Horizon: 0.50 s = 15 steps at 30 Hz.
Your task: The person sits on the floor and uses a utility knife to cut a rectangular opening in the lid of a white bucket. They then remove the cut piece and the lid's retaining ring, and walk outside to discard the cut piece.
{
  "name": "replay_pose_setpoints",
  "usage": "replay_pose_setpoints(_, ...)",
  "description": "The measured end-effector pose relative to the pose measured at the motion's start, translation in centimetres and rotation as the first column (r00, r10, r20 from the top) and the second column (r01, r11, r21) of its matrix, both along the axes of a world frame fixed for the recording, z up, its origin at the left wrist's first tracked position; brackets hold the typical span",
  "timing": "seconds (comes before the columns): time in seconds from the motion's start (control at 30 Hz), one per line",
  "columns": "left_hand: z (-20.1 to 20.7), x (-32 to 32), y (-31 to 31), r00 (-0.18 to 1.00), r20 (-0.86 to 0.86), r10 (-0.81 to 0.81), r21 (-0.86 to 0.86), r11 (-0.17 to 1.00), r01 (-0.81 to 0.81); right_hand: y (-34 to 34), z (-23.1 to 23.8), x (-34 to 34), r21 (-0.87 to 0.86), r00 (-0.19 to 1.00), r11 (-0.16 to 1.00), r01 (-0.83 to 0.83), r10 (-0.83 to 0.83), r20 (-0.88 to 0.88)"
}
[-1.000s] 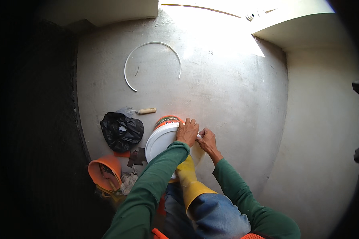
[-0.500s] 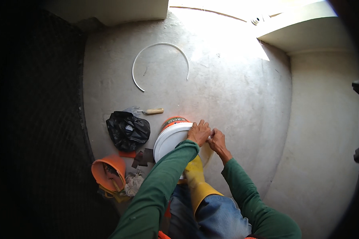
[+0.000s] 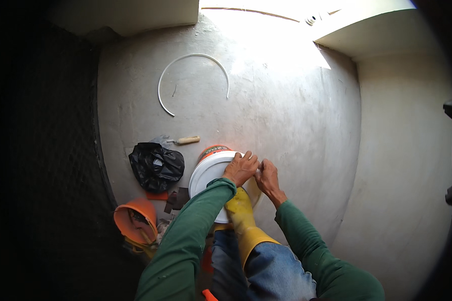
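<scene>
A round white lid (image 3: 206, 175) tops a tilted bucket (image 3: 215, 149), whose orange, patterned side shows beyond the lid's far edge. My left hand (image 3: 241, 169) lies over the lid's far right part, fingers curled round its rim. Just to the right, my right hand (image 3: 268, 179) is closed at the same rim, thumb and fingers pressed together. The bit pinched there is mostly hidden by the fingers. One yellow rubber boot (image 3: 242, 210) is against the lid below my hands, and my left forearm covers part of the lid.
A curved white strip (image 3: 160, 80) lies on the concrete floor ahead. To the left are a wooden-handled trowel (image 3: 187, 140), a black plastic bag (image 3: 156, 168), dark flat pieces (image 3: 177, 199) and an orange bucket (image 3: 135, 220) on its side. Walls stand right and far left; dark netting borders the left.
The whole view has shifted slightly, so floor items appear further left. My left hand has slid a little over the lid; both hands stay at the rim.
</scene>
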State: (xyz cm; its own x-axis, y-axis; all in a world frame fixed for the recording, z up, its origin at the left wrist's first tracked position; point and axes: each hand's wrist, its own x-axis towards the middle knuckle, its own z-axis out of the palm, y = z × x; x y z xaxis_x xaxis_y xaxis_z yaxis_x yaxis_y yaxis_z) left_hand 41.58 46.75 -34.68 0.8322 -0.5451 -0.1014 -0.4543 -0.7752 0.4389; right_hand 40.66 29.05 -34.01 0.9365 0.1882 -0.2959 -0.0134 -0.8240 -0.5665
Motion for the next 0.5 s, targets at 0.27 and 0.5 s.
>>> replay_pose_setpoints(0.27, 3.2, -2.1, 0.7, 0.996, 0.016, 0.086, -0.114, 0.990, -0.084, 0.5, 4.2, -1.6, 0.013, 0.997, 0.999, -0.038, 0.037, 0.071)
replay_pose_setpoints(0.5, 0.8, -1.5, -0.7, 0.982, -0.040, 0.184, -0.048, 0.981, -0.186, 0.4, 1.5, -0.8, -0.089, 1.000, 0.996, 0.003, -0.004, -0.016)
